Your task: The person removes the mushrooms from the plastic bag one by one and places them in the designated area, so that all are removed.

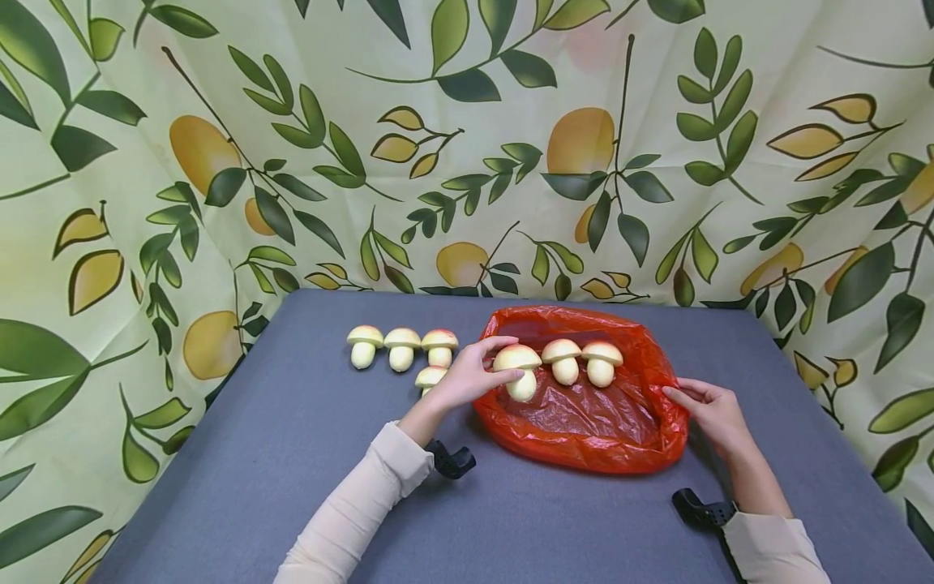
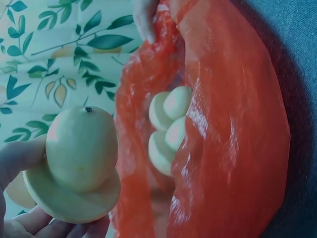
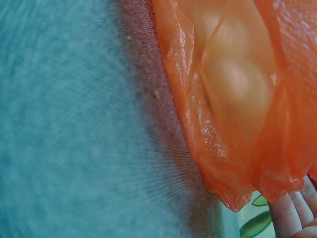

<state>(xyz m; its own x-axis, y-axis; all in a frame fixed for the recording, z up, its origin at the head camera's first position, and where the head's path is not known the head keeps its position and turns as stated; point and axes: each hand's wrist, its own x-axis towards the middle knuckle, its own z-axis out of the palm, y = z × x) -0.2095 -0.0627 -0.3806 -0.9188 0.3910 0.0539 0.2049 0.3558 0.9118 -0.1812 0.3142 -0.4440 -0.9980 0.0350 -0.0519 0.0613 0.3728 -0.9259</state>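
Observation:
My left hand (image 1: 467,377) grips a toy mushroom (image 1: 517,367) with a pale stem and a cream cap tinged red, over the left side of an open red plastic bag (image 1: 584,458). Up close in the left wrist view, thumb and fingers hold that mushroom (image 2: 81,148) by its cap, apart from the bag. Two more mushrooms (image 1: 563,362) (image 1: 601,363) lie side by side inside the bag. At the bag's right rim, my right hand (image 1: 718,414) pinches the plastic between thumb and fingers. The right wrist view shows the mushrooms only faintly through the red film.
Left of the bag, three mushrooms (image 1: 402,349) stand in a row on the grey-blue table (image 1: 292,454). Another mushroom (image 1: 429,378) sits just in front of them, partly behind my left hand. A leaf-and-fruit patterned cloth (image 1: 467,162) hangs behind the table.

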